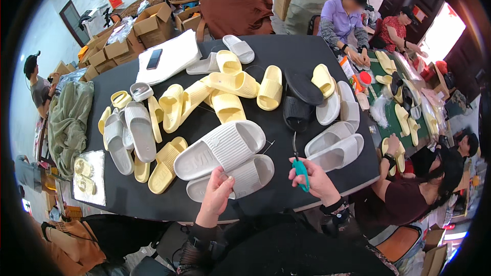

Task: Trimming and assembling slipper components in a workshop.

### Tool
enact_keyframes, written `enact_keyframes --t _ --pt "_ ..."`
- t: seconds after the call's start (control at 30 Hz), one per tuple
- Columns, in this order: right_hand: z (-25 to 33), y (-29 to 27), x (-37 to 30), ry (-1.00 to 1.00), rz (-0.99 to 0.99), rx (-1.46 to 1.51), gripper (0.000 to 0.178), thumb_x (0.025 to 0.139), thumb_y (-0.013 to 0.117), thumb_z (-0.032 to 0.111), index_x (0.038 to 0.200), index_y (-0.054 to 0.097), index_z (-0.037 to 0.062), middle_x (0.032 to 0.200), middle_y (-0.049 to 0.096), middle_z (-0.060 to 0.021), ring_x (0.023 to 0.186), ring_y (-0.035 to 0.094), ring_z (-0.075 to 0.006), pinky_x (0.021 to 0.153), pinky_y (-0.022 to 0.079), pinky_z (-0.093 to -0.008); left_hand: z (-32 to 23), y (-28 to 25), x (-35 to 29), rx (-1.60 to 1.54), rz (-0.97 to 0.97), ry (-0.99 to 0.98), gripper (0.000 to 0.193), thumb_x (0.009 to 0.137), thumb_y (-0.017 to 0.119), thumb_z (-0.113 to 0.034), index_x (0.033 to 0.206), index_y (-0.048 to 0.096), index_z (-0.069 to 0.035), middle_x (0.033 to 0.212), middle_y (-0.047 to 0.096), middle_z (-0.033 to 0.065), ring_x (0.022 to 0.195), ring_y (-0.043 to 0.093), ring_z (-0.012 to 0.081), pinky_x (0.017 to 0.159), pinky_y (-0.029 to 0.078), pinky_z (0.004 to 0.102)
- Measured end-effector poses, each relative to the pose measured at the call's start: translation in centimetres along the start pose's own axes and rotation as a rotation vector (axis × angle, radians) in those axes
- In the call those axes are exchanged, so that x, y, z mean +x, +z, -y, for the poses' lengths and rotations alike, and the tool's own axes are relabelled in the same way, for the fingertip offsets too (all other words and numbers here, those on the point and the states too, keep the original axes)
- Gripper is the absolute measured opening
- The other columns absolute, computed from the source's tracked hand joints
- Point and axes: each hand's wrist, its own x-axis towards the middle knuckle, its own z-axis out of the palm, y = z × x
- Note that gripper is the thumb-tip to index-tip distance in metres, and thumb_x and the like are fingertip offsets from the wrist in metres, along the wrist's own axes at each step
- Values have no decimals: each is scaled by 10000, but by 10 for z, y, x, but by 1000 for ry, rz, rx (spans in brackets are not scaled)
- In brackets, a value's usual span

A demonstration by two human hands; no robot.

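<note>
A pair of light grey slide slippers [220,149] lies at the table's near edge, one partly over the other. My left hand [219,194] is closed in a pinch over the lower slipper [255,173]; whatever is between its fingertips is too small to make out. To the right, my right hand [318,180] grips a teal-handled tool [300,174] with a narrow dark metal tip pointing away from me. A thin dark strand [269,144] shows beside the upper slipper's toe. Another grey pair [335,145] rests just past my right hand.
Yellow slippers [232,84], grey ones [140,130] and a black pair [299,112] spread over the black table [286,204]. A phone [154,59] lies on white sheets [174,61]. Co-workers sit at a green-topped table [381,122] on the right. Cardboard boxes [153,25] stand behind.
</note>
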Motion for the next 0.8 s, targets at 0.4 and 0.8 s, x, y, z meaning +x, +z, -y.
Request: enact_keyframes --t 0.4,0.8 --pt "2 39 8 -74 -103 -824 602 733 743 168 1241 465 4 908 586 -28 846 530 -86 713 465 -246 13 20 -4 193 171 -22 431 880 550 -64 1270 373 -21 883 527 3 767 446 68 679 373 228" --pt "3 38 9 -125 -107 -907 398 815 626 113 1159 480 -24 865 684 -80 794 650 -131 726 508 -268 12 26 -3 252 230 -39 413 893 558 -87 1255 378 -1 861 501 -13 773 437 53 696 373 210"
